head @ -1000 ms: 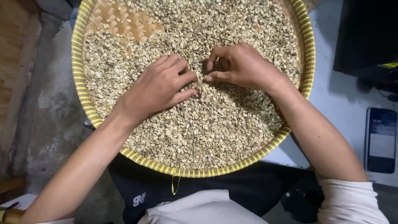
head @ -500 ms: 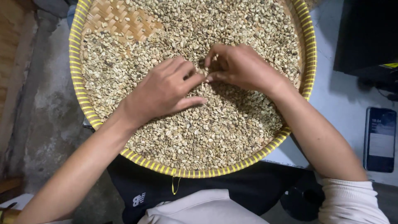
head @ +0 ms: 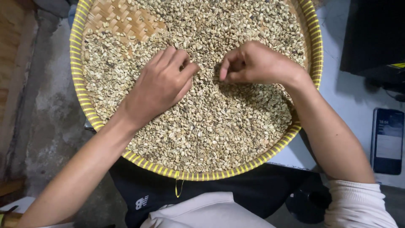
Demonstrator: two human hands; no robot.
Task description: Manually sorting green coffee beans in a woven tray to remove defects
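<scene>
Woven tray: round, yellow-banded rim, resting on the person's lap.
Pale green beans: cover nearly the whole tray; bare weave shows at 11 o'clock.
Left hand: palm down on the beans left of tray centre, fingers together, tips bent into the pile.
Right hand: at 1 o'clock from centre, fingers curled inward to a loose fist; contents cannot be told.
Phone: at 3 o'clock, well apart from the tray.
</scene>
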